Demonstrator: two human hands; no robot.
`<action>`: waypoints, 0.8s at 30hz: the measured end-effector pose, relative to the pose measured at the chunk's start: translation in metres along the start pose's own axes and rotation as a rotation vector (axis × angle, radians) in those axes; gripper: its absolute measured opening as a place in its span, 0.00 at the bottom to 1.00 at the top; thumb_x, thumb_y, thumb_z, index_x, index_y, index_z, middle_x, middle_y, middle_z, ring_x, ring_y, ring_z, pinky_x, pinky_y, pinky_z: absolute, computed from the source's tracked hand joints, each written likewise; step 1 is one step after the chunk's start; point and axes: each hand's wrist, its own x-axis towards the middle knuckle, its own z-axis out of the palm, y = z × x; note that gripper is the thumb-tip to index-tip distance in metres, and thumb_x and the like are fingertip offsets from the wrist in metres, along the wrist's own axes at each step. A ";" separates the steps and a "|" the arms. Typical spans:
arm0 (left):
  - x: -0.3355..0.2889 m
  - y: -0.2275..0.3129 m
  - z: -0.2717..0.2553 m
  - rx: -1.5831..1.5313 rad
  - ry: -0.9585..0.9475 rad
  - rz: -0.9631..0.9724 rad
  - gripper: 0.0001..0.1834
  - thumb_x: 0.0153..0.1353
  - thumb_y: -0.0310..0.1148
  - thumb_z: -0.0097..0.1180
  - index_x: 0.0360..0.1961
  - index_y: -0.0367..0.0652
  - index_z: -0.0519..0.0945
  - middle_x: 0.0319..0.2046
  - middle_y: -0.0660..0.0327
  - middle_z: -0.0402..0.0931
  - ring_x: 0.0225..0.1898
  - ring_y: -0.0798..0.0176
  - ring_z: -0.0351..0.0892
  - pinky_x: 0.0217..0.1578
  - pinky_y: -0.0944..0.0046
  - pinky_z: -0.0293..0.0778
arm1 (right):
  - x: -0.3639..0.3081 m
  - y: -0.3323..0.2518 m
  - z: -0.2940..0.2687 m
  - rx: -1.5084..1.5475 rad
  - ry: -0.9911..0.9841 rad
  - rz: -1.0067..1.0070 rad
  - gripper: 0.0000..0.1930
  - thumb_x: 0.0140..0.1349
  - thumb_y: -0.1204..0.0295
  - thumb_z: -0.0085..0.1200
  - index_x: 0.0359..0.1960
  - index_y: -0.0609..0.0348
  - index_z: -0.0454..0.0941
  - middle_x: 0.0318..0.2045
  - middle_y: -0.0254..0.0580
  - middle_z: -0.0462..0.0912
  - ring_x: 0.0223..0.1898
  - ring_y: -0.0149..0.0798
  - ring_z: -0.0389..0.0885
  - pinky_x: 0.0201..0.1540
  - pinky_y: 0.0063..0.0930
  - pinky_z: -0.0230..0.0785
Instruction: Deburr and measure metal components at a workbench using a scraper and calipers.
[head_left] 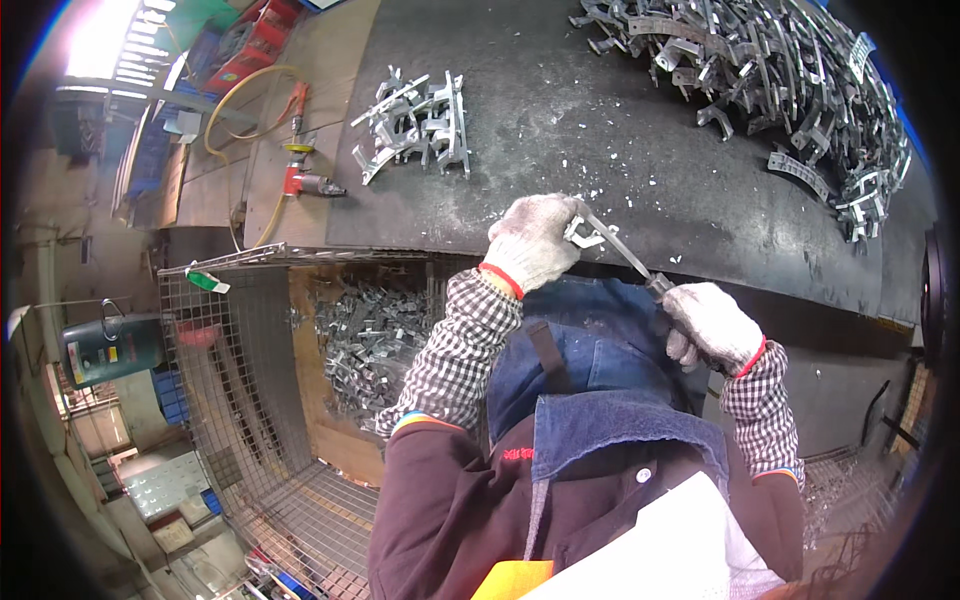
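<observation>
My left hand, in a white knit glove, is closed around a small silver metal bracket at the near edge of the dark worktop. My gloved right hand grips the handle of a flat metal file. The file's blade slants up and left, its far end against or right beside the bracket; the exact contact is hidden by my left fingers. Pale shavings lie scattered on the worktop beyond my hands.
Several brackets lie grouped at the worktop's left. A large heap of similar parts covers its far right. A red air tool with a yellow hose rests at the left edge. Below, a wire cage holds more metal parts.
</observation>
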 end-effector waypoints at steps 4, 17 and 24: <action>0.004 0.005 -0.006 0.052 -0.048 -0.038 0.13 0.60 0.38 0.67 0.45 0.52 0.90 0.39 0.58 0.88 0.43 0.48 0.88 0.42 0.51 0.84 | 0.005 0.018 0.011 -0.351 0.330 -0.280 0.16 0.72 0.58 0.60 0.46 0.59 0.83 0.26 0.44 0.87 0.23 0.36 0.86 0.27 0.31 0.78; 0.010 -0.007 -0.009 -0.054 -0.135 -0.073 0.13 0.61 0.41 0.69 0.45 0.51 0.90 0.35 0.57 0.88 0.32 0.56 0.88 0.35 0.57 0.83 | -0.004 0.018 0.009 -0.425 0.550 -0.470 0.13 0.73 0.64 0.59 0.44 0.64 0.81 0.22 0.43 0.84 0.22 0.38 0.83 0.26 0.31 0.77; 0.018 -0.007 -0.012 0.050 -0.219 -0.043 0.12 0.59 0.41 0.70 0.44 0.52 0.90 0.38 0.59 0.88 0.39 0.55 0.89 0.41 0.57 0.84 | -0.011 -0.006 0.007 -0.009 0.199 0.010 0.14 0.71 0.60 0.57 0.37 0.58 0.84 0.25 0.44 0.84 0.26 0.40 0.83 0.32 0.36 0.77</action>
